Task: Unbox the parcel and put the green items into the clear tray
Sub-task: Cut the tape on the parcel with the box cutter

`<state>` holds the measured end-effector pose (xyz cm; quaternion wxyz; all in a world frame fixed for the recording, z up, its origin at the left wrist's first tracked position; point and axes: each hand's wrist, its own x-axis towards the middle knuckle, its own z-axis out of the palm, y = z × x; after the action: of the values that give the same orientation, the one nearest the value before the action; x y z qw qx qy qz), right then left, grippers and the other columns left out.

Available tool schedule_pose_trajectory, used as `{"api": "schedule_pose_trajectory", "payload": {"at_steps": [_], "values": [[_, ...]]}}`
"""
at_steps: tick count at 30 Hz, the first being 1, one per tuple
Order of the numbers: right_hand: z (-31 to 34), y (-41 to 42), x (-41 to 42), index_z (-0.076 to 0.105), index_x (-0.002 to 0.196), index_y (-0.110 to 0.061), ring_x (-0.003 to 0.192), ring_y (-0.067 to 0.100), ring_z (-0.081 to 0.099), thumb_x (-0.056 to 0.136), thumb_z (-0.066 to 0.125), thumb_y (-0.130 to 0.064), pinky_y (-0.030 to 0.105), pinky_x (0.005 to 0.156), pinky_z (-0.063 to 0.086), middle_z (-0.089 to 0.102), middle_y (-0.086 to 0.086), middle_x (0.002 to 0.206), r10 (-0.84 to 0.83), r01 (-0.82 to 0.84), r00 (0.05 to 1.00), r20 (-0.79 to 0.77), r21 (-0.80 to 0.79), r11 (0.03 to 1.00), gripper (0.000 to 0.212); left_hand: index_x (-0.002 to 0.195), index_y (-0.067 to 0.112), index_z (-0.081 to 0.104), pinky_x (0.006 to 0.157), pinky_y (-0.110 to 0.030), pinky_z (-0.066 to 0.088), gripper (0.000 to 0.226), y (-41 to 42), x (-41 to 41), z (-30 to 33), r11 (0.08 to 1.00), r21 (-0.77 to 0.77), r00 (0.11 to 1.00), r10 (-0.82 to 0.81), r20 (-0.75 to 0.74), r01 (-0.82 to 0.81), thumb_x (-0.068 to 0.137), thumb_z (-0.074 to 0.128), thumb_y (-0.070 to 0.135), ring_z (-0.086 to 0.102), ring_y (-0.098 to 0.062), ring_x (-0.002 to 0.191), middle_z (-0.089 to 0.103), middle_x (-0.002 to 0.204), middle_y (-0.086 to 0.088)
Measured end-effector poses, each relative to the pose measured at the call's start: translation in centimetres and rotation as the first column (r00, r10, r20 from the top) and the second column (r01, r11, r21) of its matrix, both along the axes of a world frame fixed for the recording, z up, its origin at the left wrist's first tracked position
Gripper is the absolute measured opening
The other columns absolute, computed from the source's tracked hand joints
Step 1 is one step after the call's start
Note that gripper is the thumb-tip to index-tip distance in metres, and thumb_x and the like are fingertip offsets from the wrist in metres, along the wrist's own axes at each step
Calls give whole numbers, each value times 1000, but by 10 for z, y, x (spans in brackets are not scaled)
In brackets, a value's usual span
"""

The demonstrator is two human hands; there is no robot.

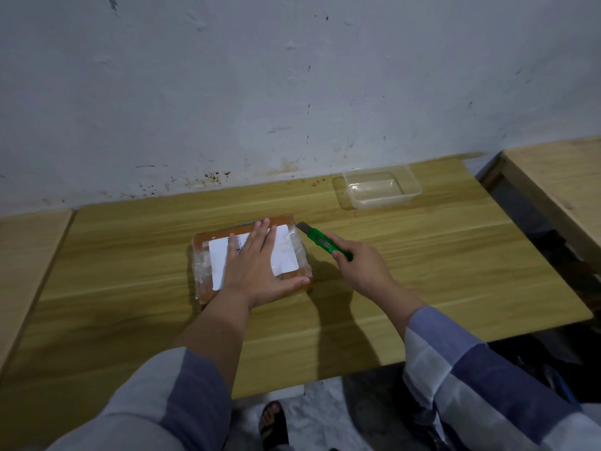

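parcel (pixel 250 258) pinned flat under spread left hand (pixel 257 265) so tape can be slit; green utility knife (pixel 325 242) gripped in right hand (pixel 357 265), blade at far corner; clear tray (pixel 380 190) kept well apart, empty

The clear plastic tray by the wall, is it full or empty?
Empty: through the clear plastic tray only the wooden table shows.

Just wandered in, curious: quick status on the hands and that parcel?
Left hand flat on parcel, pinning it. Right hand gripping green cutter, blade at parcel's far corner. Parcel sealed. Clear tray empty, nothing blocking.
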<state>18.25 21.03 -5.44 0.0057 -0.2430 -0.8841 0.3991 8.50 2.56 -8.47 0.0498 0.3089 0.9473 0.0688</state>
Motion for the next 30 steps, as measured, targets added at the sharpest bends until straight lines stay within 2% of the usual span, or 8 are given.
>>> {"api": "schedule_pose_trajectory", "payload": {"at_steps": [2, 5, 12, 17, 24, 27, 30], "values": [[-1, -3, 7, 50, 133, -36, 94, 22, 65, 93, 50, -22, 23, 65, 42, 67, 1, 121, -9, 9, 1000, 9, 17, 1000, 42, 153, 22, -2, 117, -53, -8, 128, 0, 0, 0, 1000, 5, 1000, 3, -2, -3, 54, 18, 100, -17, -7, 145, -13, 160, 7], [-2, -9, 14, 52, 132, -34, 97, 20, 65, 94, 51, -21, 23, 69, 45, 64, -1, 126, -52, 52, 999, 0, -59, 997, 41, 153, 21, -2, 117, -53, -9, 128, 1, 1, -1, 1000, 7, 1000, 4, 1, -4, 54, 19, 100, -17, -7, 145, -14, 160, 7], [2, -15, 28, 52, 132, -32, 81, 17, 62, 94, 50, -19, 27, 63, 49, 62, 0, 128, -100, 101, 995, 11, -175, 979, 40, 153, 21, -3, 117, -54, -7, 129, 1, 4, 2, 1000, -4, 1000, -1, 4, 1, 53, 16, 100, -17, -8, 145, -14, 160, 6], [6, -20, 36, 53, 131, -29, 102, 20, 63, 94, 50, -20, 27, 78, 49, 61, 0, 130, -103, 104, 995, 10, -128, 986, 39, 153, 20, -3, 117, -53, -8, 128, 2, 6, 3, 1000, -4, 1000, -3, 4, 3, 55, 18, 99, -16, -9, 145, -13, 160, 5], [9, -22, 48, 54, 131, -30, 102, 22, 64, 93, 50, -20, 27, 74, 50, 62, -1, 128, -91, 93, 996, 22, -106, 990, 39, 153, 21, -3, 117, -53, -9, 127, 3, 6, 3, 1000, 1, 1000, 4, 13, -4, 55, 20, 99, -17, -8, 145, -13, 160, 6], [11, -23, 56, 54, 130, -31, 112, 21, 61, 93, 50, -20, 31, 87, 52, 62, -2, 129, -69, 71, 997, 42, -46, 996, 39, 153, 21, -3, 117, -54, -7, 127, 4, 7, 3, 1000, -2, 1000, 7, -2, -7, 55, 19, 99, -16, -8, 145, -12, 160, 6], [12, -24, 62, 54, 131, -32, 112, 22, 60, 93, 50, -20, 31, 88, 52, 63, -1, 128, -58, 60, 997, 57, -39, 997, 39, 153, 21, -3, 117, -54, -6, 128, 4, 8, 3, 1000, -6, 1000, 6, 0, -6, 54, 16, 99, -16, -8, 145, -13, 160, 6]]}}
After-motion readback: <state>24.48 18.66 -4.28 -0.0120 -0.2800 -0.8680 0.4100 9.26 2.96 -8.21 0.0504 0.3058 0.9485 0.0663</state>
